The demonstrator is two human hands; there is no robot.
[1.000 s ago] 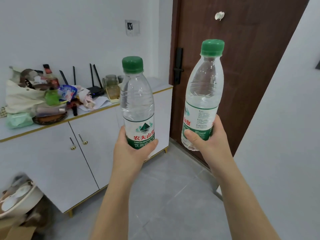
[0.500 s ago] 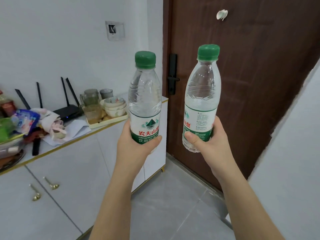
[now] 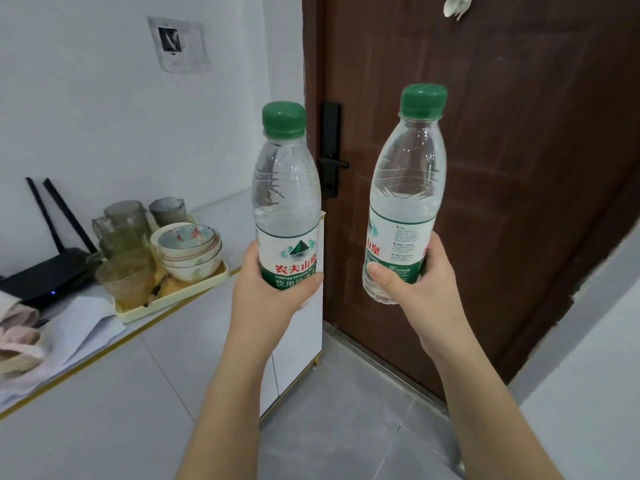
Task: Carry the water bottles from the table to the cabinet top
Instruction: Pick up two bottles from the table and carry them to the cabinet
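Two clear water bottles with green caps and green-and-white labels are held up in front of me. My left hand (image 3: 268,299) grips the lower part of the left bottle (image 3: 285,202), which stands upright over the right end of the white cabinet top (image 3: 221,213). My right hand (image 3: 415,292) grips the base of the right bottle (image 3: 407,188), tilted slightly right, in front of the brown door (image 3: 502,168).
On the cabinet top a cream tray (image 3: 173,299) holds stacked bowls (image 3: 190,251) and several glass cups (image 3: 124,237). A black router (image 3: 48,271), papers (image 3: 86,323) and cloth (image 3: 17,337) lie further left. Grey floor tiles (image 3: 346,427) stretch below; a white wall (image 3: 588,393) is at right.
The view has closed in on the cabinet's right end and the door. Both bottles stay gripped in my hands and now appear larger, the left one over the cabinet's end.
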